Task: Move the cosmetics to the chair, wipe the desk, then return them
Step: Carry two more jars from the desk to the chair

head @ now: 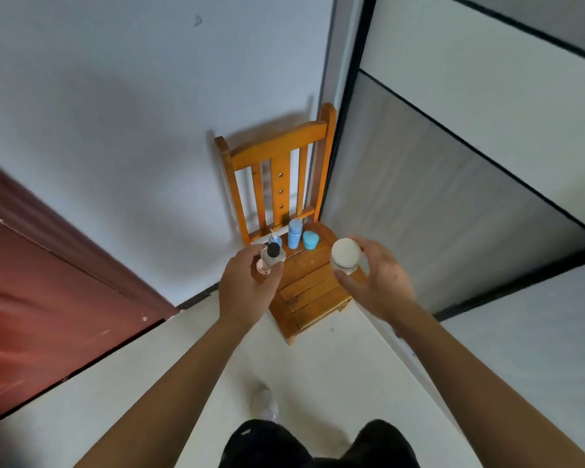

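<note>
L hand [247,282] fingers clamped on black-capped glass bottle [272,256], R hand [375,275] fingers clamped on white-lidded jar [345,255]. Both upright, over chair [313,282] seat; bare slats at 6 o'clock of jar, R hand nearer. Blue items at 12 o'clock.

my left hand [247,288] grips a black-capped bottle [273,256], right hand [377,282] a white-lidded jar [346,255], above the chair [313,282] (three blue containers [295,234] on its seat).
</note>
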Demonstrator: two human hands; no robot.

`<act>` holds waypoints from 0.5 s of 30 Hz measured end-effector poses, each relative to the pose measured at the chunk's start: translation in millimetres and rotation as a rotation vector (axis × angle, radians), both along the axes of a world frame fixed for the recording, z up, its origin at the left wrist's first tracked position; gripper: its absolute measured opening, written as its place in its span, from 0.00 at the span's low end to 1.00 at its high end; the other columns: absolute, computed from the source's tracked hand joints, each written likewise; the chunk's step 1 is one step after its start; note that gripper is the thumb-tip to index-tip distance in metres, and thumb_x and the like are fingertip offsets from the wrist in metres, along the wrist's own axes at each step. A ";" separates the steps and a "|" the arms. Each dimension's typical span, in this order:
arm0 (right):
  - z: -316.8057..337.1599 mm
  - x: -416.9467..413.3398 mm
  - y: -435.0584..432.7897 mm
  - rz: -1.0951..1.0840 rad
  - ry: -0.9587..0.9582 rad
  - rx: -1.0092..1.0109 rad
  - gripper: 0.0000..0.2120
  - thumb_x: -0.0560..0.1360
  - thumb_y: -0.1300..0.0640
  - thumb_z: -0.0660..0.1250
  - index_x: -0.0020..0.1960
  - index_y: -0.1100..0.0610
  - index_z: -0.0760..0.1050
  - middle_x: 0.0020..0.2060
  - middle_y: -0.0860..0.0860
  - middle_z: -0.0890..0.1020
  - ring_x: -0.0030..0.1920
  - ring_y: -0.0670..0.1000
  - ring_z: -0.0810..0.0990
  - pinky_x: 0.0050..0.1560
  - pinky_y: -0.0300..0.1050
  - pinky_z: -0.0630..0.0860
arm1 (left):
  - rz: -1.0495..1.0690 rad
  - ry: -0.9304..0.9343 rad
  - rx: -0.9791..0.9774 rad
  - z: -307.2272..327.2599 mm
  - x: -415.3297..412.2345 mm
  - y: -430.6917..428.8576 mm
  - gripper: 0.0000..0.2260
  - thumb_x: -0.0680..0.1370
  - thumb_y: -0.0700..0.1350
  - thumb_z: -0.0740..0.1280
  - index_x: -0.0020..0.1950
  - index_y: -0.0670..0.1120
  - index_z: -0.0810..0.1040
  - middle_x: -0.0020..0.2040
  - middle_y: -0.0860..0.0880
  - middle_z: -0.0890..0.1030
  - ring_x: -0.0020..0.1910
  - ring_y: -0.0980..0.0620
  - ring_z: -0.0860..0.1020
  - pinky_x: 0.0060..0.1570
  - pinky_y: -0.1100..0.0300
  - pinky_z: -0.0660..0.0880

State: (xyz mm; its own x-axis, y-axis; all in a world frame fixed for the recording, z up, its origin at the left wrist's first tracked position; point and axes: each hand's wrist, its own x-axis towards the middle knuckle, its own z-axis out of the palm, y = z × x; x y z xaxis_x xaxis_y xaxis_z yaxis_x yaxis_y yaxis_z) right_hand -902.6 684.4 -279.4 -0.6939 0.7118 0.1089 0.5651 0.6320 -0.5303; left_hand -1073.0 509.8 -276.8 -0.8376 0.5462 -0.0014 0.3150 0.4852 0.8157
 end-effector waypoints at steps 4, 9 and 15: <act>-23.7 -20.9 45.5 0.023 -0.072 -0.053 0.36 0.69 0.39 0.76 0.72 0.46 0.65 0.65 0.48 0.78 0.62 0.50 0.77 0.52 0.41 0.72 | 0.006 -0.046 -0.090 -33.4 -24.7 47.0 0.23 0.74 0.60 0.71 0.65 0.53 0.75 0.61 0.54 0.79 0.55 0.60 0.72 0.46 0.71 0.67; -90.3 -69.0 111.3 0.113 -0.175 -0.185 0.32 0.71 0.37 0.73 0.71 0.42 0.65 0.66 0.44 0.76 0.62 0.47 0.74 0.55 0.42 0.69 | 0.136 -0.071 -0.230 -100.3 -49.4 98.4 0.23 0.76 0.62 0.67 0.66 0.51 0.76 0.61 0.51 0.80 0.58 0.54 0.76 0.57 0.60 0.68; -236.7 -114.6 167.0 0.283 -0.351 -0.287 0.32 0.72 0.39 0.73 0.72 0.45 0.66 0.65 0.45 0.76 0.63 0.49 0.75 0.56 0.41 0.69 | 0.340 -0.173 -0.268 -225.2 -49.4 146.1 0.19 0.78 0.61 0.66 0.62 0.51 0.77 0.56 0.54 0.81 0.51 0.57 0.76 0.54 0.64 0.71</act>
State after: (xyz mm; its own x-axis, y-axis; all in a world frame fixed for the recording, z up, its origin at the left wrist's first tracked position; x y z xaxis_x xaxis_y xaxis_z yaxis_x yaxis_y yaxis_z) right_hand -1017.2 851.4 -516.1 -0.8226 0.4589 -0.3357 0.5682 0.6429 -0.5136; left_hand -1122.4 655.9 -502.0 -0.9440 0.2022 -0.2608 -0.0283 0.7379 0.6744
